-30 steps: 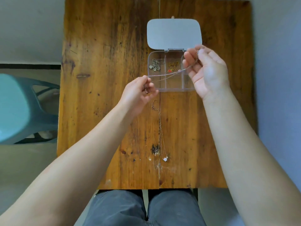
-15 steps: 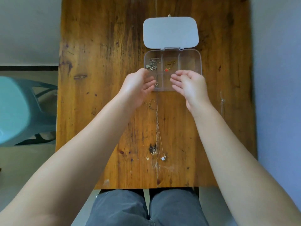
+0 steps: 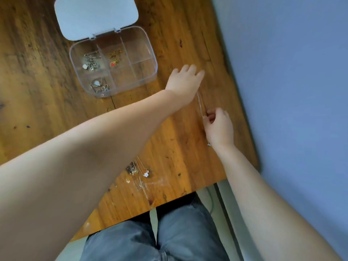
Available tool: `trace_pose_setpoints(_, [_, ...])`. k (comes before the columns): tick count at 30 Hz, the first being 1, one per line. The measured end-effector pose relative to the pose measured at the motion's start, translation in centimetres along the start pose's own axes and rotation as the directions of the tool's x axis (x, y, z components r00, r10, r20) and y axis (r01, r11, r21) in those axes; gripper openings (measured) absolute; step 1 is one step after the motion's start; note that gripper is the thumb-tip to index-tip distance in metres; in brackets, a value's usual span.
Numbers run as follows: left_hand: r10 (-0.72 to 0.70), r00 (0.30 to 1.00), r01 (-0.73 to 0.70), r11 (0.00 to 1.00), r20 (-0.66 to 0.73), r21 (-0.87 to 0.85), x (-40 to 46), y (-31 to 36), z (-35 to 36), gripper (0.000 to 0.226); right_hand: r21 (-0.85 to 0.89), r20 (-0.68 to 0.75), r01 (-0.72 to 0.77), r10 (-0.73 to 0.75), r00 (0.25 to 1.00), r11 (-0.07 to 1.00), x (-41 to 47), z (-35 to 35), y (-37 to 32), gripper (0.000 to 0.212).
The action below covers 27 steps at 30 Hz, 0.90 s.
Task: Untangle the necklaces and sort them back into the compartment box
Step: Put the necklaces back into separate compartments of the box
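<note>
The clear compartment box (image 3: 150, 53) lies open at the upper left, its grey lid (image 3: 96, 16) folded back. Three compartments hold a necklace each: silver with a white pendant (image 3: 90, 63), gold with a red heart (image 3: 114, 60), silver with a pale stone (image 3: 98, 85). A thin silver necklace (image 3: 200, 102) is stretched over the table right of the box. My left hand (image 3: 185, 80) reaches across and holds its far end under the palm. My right hand (image 3: 219, 127) pinches its near end. More tangled chains with a star pendant (image 3: 146, 173) lie partly under my left forearm.
The wooden table's (image 3: 47, 91) right edge runs close beside my right hand, with blue-grey floor (image 3: 291, 72) beyond it. A small pendant (image 3: 209, 144) lies by my right wrist. My grey-trousered lap (image 3: 160, 238) is under the near edge.
Both hands left the box, where a necklace now lies in the lower-left compartment, and moved to the table's right side, taking up a thin chain. My view swung right and tilted.
</note>
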<state>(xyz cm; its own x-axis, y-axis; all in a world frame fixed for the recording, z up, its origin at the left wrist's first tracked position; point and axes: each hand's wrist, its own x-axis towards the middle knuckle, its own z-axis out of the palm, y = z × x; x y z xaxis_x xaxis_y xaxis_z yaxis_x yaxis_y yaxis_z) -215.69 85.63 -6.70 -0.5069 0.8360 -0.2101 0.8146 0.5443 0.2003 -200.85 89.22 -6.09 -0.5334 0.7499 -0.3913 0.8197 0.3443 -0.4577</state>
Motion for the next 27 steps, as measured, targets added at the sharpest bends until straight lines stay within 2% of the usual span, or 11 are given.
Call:
trace_pose_setpoints(2, [0.121,0.993,-0.117,0.982,-0.014,0.147,0.5,-0.5,0.7,0.048,0.026,-0.008,0.005,-0.005,1.000,1.000,0.3,0.1,0.2,0.015])
trace_pose_setpoints(5, [0.267,0.964,-0.262,0.947,-0.003,0.187,0.7,-1.2,0.7,0.035,0.045,0.008,0.007,-0.008,1.000,0.999,0.7,0.2,0.6,0.016])
trace_pose_setpoints(7, [0.239,0.971,-0.238,0.969,-0.008,0.062,0.4,-1.1,0.4,0.023,0.093,0.002,0.006,-0.006,1.000,0.996,0.9,0.3,0.6,0.020])
trace_pose_setpoints(9, [0.091,0.995,-0.101,0.957,-0.047,-0.272,-0.6,-0.6,-0.3,0.011,0.199,-0.010,0.042,-0.041,0.999,0.979,1.0,0.1,0.2,0.033])
trace_pose_setpoints(11, [-0.091,0.992,0.014,0.779,-0.091,-0.627,-2.2,0.0,-1.5,0.004,0.307,0.060,0.122,-0.147,0.987,0.944,1.1,-0.1,-0.7,0.048])
trace_pose_setpoints(14, [-0.328,0.945,0.106,0.317,-0.004,-0.942,-4.4,-0.5,-3.9,0.008,0.441,0.289,0.072,-0.218,0.932,0.895,1.2,-0.6,-2.6,0.025])
trace_pose_setpoints(17, [-0.477,0.853,0.058,-0.316,0.212,-0.947,-6.4,-3.9,-6.2,0.012,0.499,0.244,0.174,-0.331,0.911,0.849,1.1,-2.2,-4.2,0.016])
trace_pose_setpoints(18, [-0.503,0.820,0.024,-0.449,0.275,-0.893,-7.0,-5.1,-6.6,0.011,0.550,0.211,0.173,-0.336,0.918,0.817,1.0,-2.9,-4.7,0.018])
trace_pose_setpoints(20, [-0.548,0.765,-0.037,-0.562,0.339,-0.826,-8.5,-7.5,-7.1,0.010,0.674,0.193,0.104,-0.311,0.931,0.731,1.1,-3.7,-6.5,0.020])
trace_pose_setpoints(25, [-0.665,0.615,-0.107,-0.603,0.424,-0.791,-10.4,-10.5,-7.1,0.011,0.857,0.292,-0.123,-0.277,0.915,0.500,2.0,-2.2,-13.7,0.017])
trace_pose_setpoints(27, [-0.710,0.554,-0.094,-0.572,0.434,-0.815,-10.5,-11.1,-6.7,0.010,0.849,0.345,-0.163,-0.293,0.892,0.502,2.0,-0.5,-16.6,0.017])
